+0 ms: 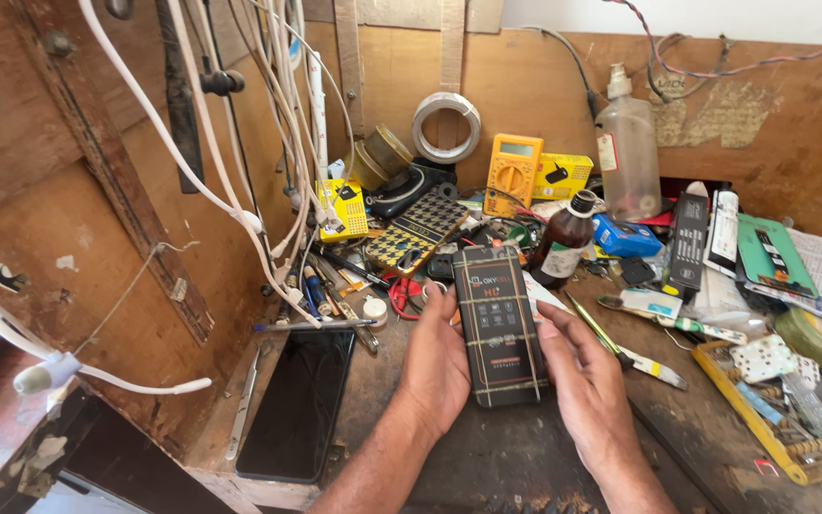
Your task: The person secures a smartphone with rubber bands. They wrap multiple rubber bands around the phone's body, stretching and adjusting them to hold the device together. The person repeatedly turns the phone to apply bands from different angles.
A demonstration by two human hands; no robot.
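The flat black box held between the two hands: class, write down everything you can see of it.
The flat black box is a slim, upright rectangle, seemingly printed card, about the shape of a phone. Its dark face carries thin gold and red crossing lines in a plaid pattern, with light print near the top and centre. It looks closed and undamaged. It is lifted just above the worn wooden bench, long side pointing away from the person. The left hand touches its left edge and the right hand its right edge.
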